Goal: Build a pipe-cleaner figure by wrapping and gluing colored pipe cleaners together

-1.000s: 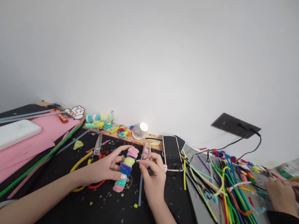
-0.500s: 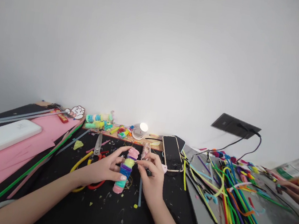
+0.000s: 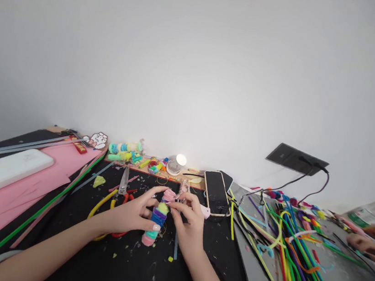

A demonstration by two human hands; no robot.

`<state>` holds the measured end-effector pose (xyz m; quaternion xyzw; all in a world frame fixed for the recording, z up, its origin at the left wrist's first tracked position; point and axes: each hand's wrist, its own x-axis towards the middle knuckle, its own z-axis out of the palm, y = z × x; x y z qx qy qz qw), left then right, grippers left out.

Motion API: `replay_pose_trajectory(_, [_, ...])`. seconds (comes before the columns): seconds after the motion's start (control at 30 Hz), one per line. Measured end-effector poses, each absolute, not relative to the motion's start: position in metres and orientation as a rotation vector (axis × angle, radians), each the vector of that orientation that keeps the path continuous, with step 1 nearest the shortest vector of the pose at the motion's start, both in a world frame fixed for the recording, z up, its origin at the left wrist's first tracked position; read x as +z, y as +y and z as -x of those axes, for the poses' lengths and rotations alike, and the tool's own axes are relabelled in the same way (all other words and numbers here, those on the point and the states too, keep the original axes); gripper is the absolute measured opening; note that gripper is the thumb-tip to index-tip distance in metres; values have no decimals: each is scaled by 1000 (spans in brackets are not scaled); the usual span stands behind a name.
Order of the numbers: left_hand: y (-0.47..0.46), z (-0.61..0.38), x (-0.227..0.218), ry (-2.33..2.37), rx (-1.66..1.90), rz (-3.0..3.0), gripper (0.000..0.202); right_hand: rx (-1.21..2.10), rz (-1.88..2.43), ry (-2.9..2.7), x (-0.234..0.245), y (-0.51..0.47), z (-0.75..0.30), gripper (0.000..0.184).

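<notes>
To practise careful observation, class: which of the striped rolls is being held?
The striped roll with pink at both ends, gripped by the left hand. The other rolls lie near the wall, untouched.

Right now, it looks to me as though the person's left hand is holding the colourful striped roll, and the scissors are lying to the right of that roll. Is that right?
Not quite: the scissors lie to the left of the colourful striped roll, as the head view shows. The left hand is indeed holding the roll.
</notes>
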<state>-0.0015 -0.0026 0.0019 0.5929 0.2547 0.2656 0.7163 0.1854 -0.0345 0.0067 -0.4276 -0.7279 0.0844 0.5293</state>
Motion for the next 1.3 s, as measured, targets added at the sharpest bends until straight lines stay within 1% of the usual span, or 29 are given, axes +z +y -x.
replay_pose_trajectory(0.67, [0, 3, -2, 557, 583, -1260, 85, 177, 1002, -1799, 9, -38, -189, 24])
replay_pose_trajectory(1.07, [0, 2, 1, 555, 591, -1244, 84, 105, 992, -1822, 9, -38, -191, 23])
replay_pose_trajectory(1.3, [-1, 3, 1, 569, 589, -1252, 89, 79, 985, -1831, 10, -39, -191, 23])
